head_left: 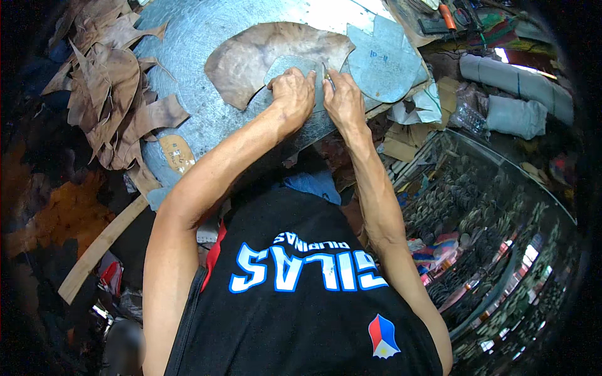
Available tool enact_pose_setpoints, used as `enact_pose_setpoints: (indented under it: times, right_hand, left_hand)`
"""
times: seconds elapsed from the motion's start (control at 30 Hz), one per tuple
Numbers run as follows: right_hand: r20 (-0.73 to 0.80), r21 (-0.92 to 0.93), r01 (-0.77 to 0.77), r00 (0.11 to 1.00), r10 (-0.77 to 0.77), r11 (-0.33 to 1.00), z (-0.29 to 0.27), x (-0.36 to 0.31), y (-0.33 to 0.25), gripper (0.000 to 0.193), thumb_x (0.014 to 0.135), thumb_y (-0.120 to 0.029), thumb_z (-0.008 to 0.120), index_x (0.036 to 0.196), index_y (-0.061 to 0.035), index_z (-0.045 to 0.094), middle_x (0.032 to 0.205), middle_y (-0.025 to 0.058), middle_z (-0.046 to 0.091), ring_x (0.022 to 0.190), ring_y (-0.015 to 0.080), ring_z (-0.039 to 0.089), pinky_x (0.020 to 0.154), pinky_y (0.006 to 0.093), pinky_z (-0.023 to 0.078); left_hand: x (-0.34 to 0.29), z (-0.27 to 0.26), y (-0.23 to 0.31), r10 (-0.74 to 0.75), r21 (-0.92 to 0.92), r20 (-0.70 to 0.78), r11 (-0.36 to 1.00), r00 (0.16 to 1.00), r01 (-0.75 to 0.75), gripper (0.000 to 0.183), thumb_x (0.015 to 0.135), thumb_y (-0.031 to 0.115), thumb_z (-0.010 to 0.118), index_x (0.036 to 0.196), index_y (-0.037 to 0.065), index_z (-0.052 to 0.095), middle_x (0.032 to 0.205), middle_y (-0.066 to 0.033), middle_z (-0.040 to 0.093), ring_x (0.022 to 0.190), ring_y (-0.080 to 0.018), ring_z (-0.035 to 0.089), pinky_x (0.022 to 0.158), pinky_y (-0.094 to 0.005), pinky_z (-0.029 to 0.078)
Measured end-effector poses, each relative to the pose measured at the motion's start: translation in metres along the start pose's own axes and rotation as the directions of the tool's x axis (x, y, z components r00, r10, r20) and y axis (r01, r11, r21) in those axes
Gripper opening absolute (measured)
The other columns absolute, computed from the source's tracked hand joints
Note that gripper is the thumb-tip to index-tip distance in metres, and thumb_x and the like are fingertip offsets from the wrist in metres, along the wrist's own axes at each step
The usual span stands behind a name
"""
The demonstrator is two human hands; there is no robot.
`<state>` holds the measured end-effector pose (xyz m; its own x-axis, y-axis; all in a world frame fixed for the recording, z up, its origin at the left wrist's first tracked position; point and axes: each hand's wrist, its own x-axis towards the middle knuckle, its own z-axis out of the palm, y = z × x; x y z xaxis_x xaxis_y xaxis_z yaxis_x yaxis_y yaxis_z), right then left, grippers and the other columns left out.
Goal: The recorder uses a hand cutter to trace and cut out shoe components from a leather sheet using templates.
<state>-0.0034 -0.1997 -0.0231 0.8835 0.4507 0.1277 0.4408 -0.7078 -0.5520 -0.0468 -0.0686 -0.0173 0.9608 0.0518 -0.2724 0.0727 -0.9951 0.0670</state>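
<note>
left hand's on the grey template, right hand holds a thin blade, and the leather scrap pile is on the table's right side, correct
Wrong side: the head view shows the leather scrap pile on the table's left side. The left hand is on the grey template; the right hand holds a thin blade.

Matt leather [241, 59], scuffed metal tabletop [182, 72]

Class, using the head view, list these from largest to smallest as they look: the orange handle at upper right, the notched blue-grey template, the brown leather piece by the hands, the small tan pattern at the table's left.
1. Brown leather piece
2. Notched blue-grey template
3. Small tan pattern
4. Orange handle
</note>
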Motion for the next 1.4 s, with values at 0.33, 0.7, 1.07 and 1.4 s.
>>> enact_pose_setpoints:
  times: [0.33,0.7,1.07,1.4]
  right_hand:
    - [0.076,-0.040,-0.005,0.997,0.008,0.999,-0.011,-0.022,-0.006,0.017,0.092,-0.014,0.057,0.102,-0.0009,0.062,0.090,0.0253,0.060,0.080,0.0467,0.062,0.068,0.0520,0.052]
    - [0.063,0.023,-0.171,0.984,0.169,0.985,-0.033,-0.113,-0.027,0.027,0.092,-0.011,0.058,0.118,-0.0035,0.058,0.096,0.0211,0.059,0.087,0.0426,0.061,0.074,0.0489,0.051]
    - [0.109,-0.282,0.132,0.988,-0.105,0.950,-0.029,-0.093,-0.020,0.031,0.083,-0.002,0.060,0.113,-0.0108,0.060,0.091,0.0146,0.054,0.085,0.0353,0.057,0.072,0.0463,0.050]
    - [-0.007,0.039,-0.021,1.000,0.022,0.999,-0.038,-0.068,-0.047,0.041,0.087,-0.009,0.061,0.126,-0.0003,0.049,0.105,0.0212,0.060,0.096,0.0365,0.061,0.082,0.0442,0.051]
  left_hand:
    - [0.007,-0.003,0.002,0.025,-0.008,0.079,1.000,0.997,-0.025,0.062,0.085,0.041,0.068,0.138,0.014,0.051,0.105,-0.0217,0.060,0.089,-0.0346,0.068,0.067,-0.0410,0.057]
    - [0.013,0.003,-0.011,0.089,-0.033,0.055,0.996,0.995,-0.087,0.060,0.082,0.041,0.071,0.131,0.010,0.056,0.102,-0.0227,0.062,0.089,-0.0347,0.067,0.071,-0.0424,0.056]
    - [-0.018,0.034,-0.089,0.207,-0.305,-0.369,0.894,0.906,-0.328,0.074,0.079,0.046,0.073,0.142,0.018,0.046,0.146,-0.0260,0.036,0.133,-0.0458,0.037,0.104,-0.0576,0.037]
    - [-0.018,0.050,-0.063,0.083,-0.314,-0.526,0.906,0.846,-0.285,0.068,0.078,0.030,0.072,0.140,0.019,0.047,0.143,-0.0206,0.042,0.132,-0.0437,0.039,0.106,-0.0550,0.035]
